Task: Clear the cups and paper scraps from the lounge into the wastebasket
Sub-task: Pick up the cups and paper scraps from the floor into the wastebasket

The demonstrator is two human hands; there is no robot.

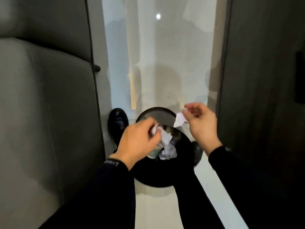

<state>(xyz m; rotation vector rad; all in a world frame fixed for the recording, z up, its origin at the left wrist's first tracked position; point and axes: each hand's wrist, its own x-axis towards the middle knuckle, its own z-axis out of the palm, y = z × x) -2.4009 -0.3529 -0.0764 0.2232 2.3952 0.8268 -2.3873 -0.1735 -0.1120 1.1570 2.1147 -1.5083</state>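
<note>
A round black wastebasket [156, 111] stands on the pale floor below me, with crumpled white paper [168, 152] and other rubbish inside. My left hand [137, 141] hovers over its left rim, fingers curled around a crumpled white paper scrap [158, 131]. My right hand [201, 123] is above the right rim and pinches a small white paper scrap [179, 120] between thumb and fingertips. Both scraps hang over the basket's opening.
A grey upholstered sofa [46, 113] fills the left side. A dark panel or cabinet wall [260, 80] runs along the right. My black shoes [118, 123] stand beside the basket on the glossy light floor [165, 63].
</note>
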